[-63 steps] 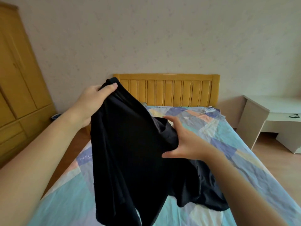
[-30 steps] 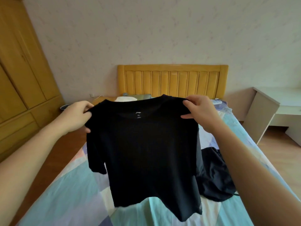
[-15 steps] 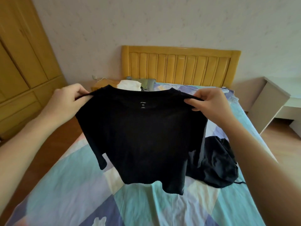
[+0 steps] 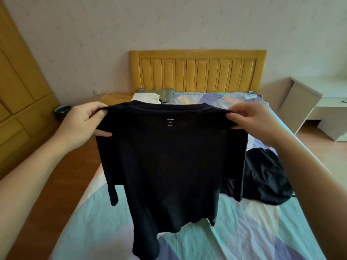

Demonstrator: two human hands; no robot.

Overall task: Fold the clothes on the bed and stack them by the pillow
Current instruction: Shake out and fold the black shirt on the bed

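Observation:
A black T-shirt (image 4: 169, 166) hangs spread out in the air above the bed (image 4: 253, 231), its collar up and a small white logo below the neckline. My left hand (image 4: 82, 124) pinches its left shoulder and my right hand (image 4: 251, 121) pinches its right shoulder. A second black garment (image 4: 266, 177) lies crumpled on the patchwork sheet to the right, partly hidden by the shirt. A folded white garment (image 4: 146, 97) sits at the head of the bed beside a grey-green pillow (image 4: 167, 94).
The yellow wooden headboard (image 4: 197, 70) stands against the wall. A wooden wardrobe (image 4: 16, 87) fills the left side, with a dark bowl (image 4: 62, 109) on the floor near it. A pale desk (image 4: 319, 107) stands at right. A white power strip (image 4: 249, 96) lies near the headboard.
The bunched shirt has been opened out and is now held by both shoulders. Over the last half second it hangs a little lower, and the view has tilted slightly.

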